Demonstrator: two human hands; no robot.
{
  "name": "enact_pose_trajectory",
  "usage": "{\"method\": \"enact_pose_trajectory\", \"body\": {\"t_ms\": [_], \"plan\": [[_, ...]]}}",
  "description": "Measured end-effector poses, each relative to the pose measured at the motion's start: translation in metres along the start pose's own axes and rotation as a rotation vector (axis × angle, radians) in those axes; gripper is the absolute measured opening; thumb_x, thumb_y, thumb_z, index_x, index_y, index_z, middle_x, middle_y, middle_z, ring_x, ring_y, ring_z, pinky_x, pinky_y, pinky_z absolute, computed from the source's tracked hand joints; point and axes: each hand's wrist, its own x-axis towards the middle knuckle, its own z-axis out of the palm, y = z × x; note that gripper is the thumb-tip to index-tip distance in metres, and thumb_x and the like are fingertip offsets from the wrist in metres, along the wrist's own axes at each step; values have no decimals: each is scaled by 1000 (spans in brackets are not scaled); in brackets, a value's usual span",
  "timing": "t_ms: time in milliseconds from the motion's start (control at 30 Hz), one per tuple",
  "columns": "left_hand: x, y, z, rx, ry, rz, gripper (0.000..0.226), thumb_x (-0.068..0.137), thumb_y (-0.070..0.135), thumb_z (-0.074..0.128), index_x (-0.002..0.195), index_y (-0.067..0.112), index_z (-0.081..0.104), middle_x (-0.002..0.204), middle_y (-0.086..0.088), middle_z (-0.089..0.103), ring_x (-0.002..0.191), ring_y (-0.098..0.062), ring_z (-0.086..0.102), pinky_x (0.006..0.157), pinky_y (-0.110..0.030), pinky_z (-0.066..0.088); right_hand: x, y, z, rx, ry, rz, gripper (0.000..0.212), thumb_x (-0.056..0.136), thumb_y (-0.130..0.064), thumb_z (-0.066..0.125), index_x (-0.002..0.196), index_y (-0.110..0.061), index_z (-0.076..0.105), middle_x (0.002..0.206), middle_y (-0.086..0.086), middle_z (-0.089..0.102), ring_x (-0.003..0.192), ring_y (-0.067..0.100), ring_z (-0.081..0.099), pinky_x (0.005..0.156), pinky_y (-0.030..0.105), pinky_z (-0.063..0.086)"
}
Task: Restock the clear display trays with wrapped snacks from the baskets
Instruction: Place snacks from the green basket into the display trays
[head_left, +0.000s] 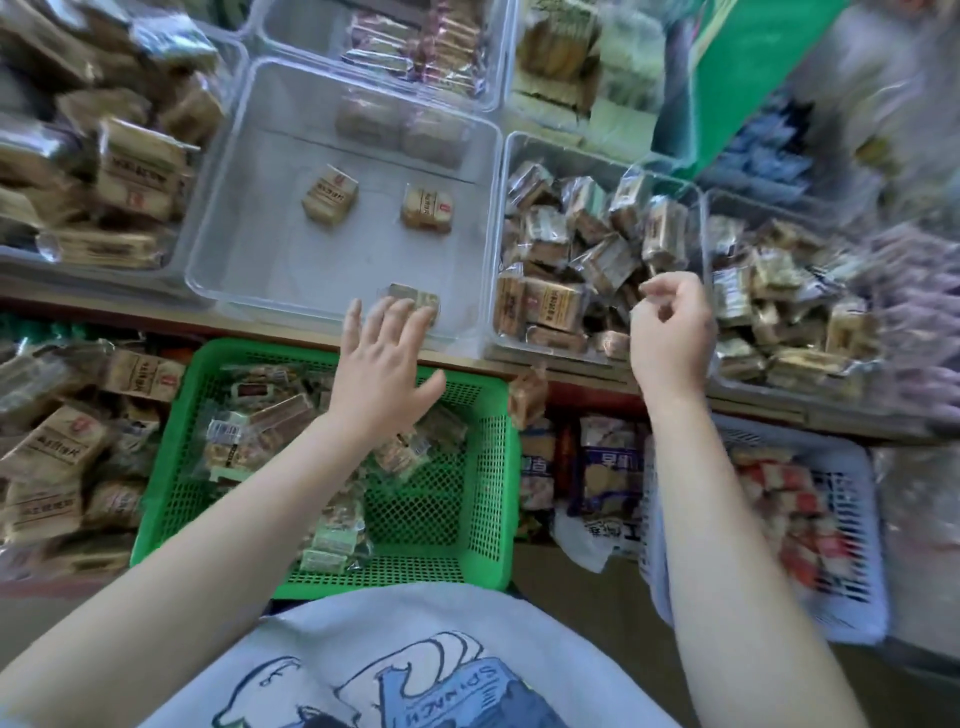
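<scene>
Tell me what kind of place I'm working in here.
Likely a shop's bulk snack display. Clear display trays sit side by side on a shelf, one heaped with wrapped snacks, and a green basket of stock stands below.

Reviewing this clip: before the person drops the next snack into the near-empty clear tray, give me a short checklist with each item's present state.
1. Room in the near-empty clear tray: ok, few snacks inside.
2. Stock left in the green basket: ok, wrapped snacks remain.
3. Left hand free: ok, fingers spread over the tray's front edge, by a wrapped snack; contact cannot tell.
4. Right hand holding a snack: cannot tell, fingers curled over the full tray.
5. Snack type matches the tray: cannot tell, labels blurred.
</scene>
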Motion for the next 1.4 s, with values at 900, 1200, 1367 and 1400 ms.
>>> {"method": "enact_pose_trajectory", "body": {"t_ms": [900, 1200, 1367, 1400], "plan": [[17, 96, 145, -366, -565, -367, 46, 94, 58, 55, 86, 12, 58, 77, -4, 65, 73, -24, 64, 62, -34, 46, -80, 270, 139, -127, -602, 536, 68, 94, -28, 59, 154, -35, 30, 161, 8, 30, 138, 30, 42, 105, 34, 44], [12, 93, 165, -464, -523, -390, 47, 93, 56, 57, 75, 14, 47, 70, -5, 56, 74, -33, 64, 57, -32, 38, -49, 290, 190, -88, -610, 638, 53, 99, -44, 45, 148, -24, 45, 153, 7, 46, 139, 27, 43, 102, 23, 30], [9, 102, 142, -342, -472, -330, 41, 96, 51, 55, 79, 14, 50, 70, 0, 56, 62, -20, 51, 56, -33, 37, -68, 259, 152, 145, -474, 649, 22, 83, -56, 55, 100, -46, 63, 139, 4, 57, 132, 29, 49, 110, 39, 39], [9, 105, 132, -303, -445, -280, 35, 97, 48, 55, 83, 15, 55, 74, 1, 59, 67, -20, 54, 58, -33, 39, -74, 252, 138, 196, -457, 641, 15, 80, -57, 54, 90, -47, 61, 134, 2, 59, 127, 27, 52, 109, 43, 42]]}}
